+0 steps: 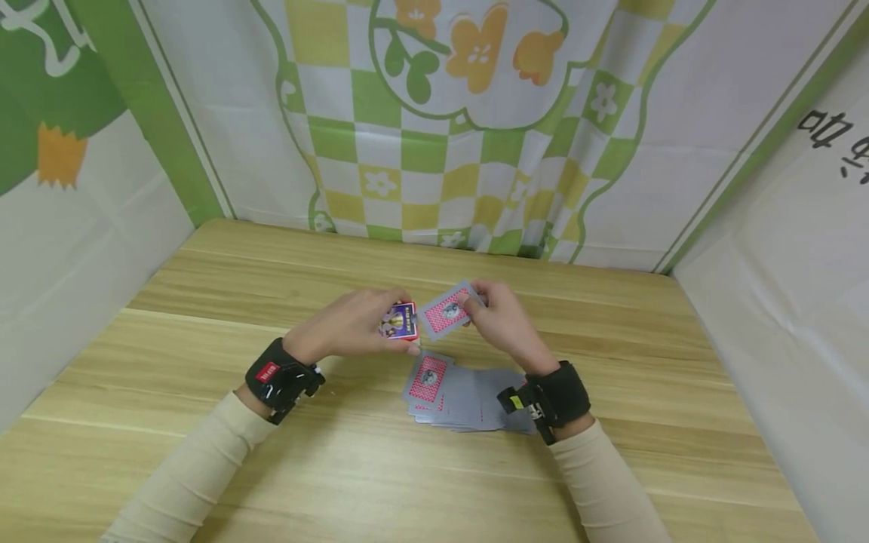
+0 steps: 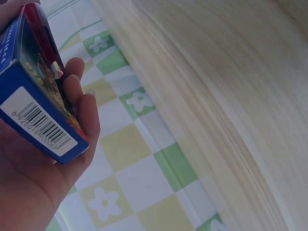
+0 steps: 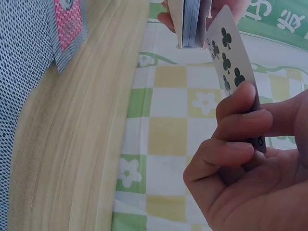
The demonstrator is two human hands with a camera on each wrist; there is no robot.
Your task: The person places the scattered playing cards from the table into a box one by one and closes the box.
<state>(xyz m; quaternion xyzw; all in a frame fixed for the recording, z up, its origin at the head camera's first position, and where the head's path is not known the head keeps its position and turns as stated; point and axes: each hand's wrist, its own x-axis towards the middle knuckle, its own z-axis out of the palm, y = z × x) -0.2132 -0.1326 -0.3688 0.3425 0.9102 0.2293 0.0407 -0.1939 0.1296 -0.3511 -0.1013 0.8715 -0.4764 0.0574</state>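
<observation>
My left hand (image 1: 349, 323) grips a blue and red card box (image 1: 398, 321), with fingers and thumb around its sides. A barcode shows on the end of the box (image 2: 39, 126) in the left wrist view. Inside its open end, the edges of a stack of cards (image 3: 191, 24) show in the right wrist view. Between thumb and fingers, my right hand (image 1: 504, 317) pinches a playing card (image 1: 445, 311), red-patterned on the back and printed with black clubs on the face (image 3: 226, 62). That card is held tilted close beside the box's open end.
Below the hands, a spread of playing cards (image 1: 462, 400) lies on the wooden table (image 1: 326, 467), one with its red back up on top. A checked curtain (image 1: 434, 173) hangs behind the table's far edge, and white cloth walls (image 1: 787, 249) stand at both sides.
</observation>
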